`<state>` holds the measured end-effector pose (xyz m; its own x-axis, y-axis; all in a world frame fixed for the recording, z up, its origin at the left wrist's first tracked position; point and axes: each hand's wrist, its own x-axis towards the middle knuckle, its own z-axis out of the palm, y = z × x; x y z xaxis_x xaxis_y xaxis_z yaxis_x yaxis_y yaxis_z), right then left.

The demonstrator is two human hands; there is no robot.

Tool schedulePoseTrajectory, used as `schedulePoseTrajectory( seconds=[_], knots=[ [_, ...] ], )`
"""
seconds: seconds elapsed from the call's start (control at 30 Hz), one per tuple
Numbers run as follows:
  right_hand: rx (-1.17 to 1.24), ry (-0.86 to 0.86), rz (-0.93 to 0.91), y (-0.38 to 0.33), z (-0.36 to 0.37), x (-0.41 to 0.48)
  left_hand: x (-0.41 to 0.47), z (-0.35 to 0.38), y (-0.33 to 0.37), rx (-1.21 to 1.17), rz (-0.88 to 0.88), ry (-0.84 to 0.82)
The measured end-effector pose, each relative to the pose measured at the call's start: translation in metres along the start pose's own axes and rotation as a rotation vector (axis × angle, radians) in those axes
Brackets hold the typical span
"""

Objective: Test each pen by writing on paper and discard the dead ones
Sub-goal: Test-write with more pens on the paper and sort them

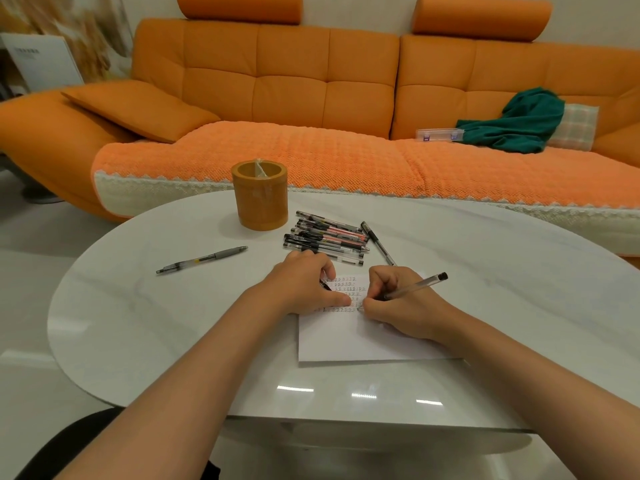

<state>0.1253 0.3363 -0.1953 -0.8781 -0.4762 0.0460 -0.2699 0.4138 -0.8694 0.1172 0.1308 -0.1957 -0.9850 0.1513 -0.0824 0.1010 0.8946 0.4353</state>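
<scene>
Right grip (pixel 398 303) is clenched on the clear pen (pixel 415 287) low on the barrel. Tip is down on the paper (pixel 363 341) at the right end of the bottom written row, black end cap pointing up and right.

Left grip (pixel 304 282): fingers curled, thumb flat on the sheet just beside the tip. A small black piece (pixel 325 285) pokes out from under the fingers. Probably this pen's cap, can't confirm.

Doing the step well:
- Thumb pins the paper, so the stroke shouldn't drag the sheet.
- Write on blank paper just past the existing marks. On top of old ink a faint line can't be read.
- Give it several firm strokes before calling it dead; a gel tip may need a moment to start.
- If the black piece is the cap, recap before sorting.

Pen pile (pixel 325 239) lies just beyond the left grip. One single pen (pixel 377 242) is angled at its right edge. A grey pen (pixel 202 259) sits well apart to the left. Can't tell which group is the rejects.

The surface (pixel 173 323) is white, glossy and rounded, with ceiling lights reflected near the front edge. A bamboo holder (pixel 259 199) stands behind the pile. Beyond it is an orange sofa (pixel 311 98) with a green cloth (pixel 519 123), a clear box (pixel 438 134) and a plaid cushion (pixel 575 128) on its right seat.
</scene>
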Motion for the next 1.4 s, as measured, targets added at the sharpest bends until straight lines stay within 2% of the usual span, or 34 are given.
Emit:
schedulePoseTrajectory(
  seconds=[0.57, 0.63, 0.8, 0.9, 1.03, 1.2, 1.3, 1.4],
  knots=[
    [0.003, -0.031, 0.022, 0.002, -0.001, -0.001, -0.001, -0.001, 0.001, 0.009, -0.009, 0.003],
    [0.085, -0.003, 0.057, 0.003, -0.003, 0.000, -0.001, -0.001, 0.001, 0.005, -0.003, 0.007],
    [0.350, 0.195, 0.104, 0.002, -0.010, 0.003, -0.002, -0.003, 0.000, -0.020, 0.016, -0.013],
    [0.309, 0.238, 0.093, -0.001, -0.014, 0.006, -0.004, -0.008, -0.004, -0.084, 0.049, -0.042],
    [0.327, 0.170, 0.027, -0.007, -0.025, 0.012, -0.009, -0.018, -0.011, -0.140, 0.066, -0.066],
    [0.492, 0.107, 0.110, -0.021, -0.032, 0.017, -0.014, -0.019, -0.013, -0.102, 0.096, 0.025],
    [0.372, 0.091, 0.061, -0.024, -0.031, 0.019, -0.014, -0.019, -0.012, -0.214, 0.074, 0.107],
    [-0.071, 0.136, -0.005, -0.021, -0.029, 0.023, -0.015, -0.020, -0.010, -0.340, 0.037, 0.178]
  ],
)
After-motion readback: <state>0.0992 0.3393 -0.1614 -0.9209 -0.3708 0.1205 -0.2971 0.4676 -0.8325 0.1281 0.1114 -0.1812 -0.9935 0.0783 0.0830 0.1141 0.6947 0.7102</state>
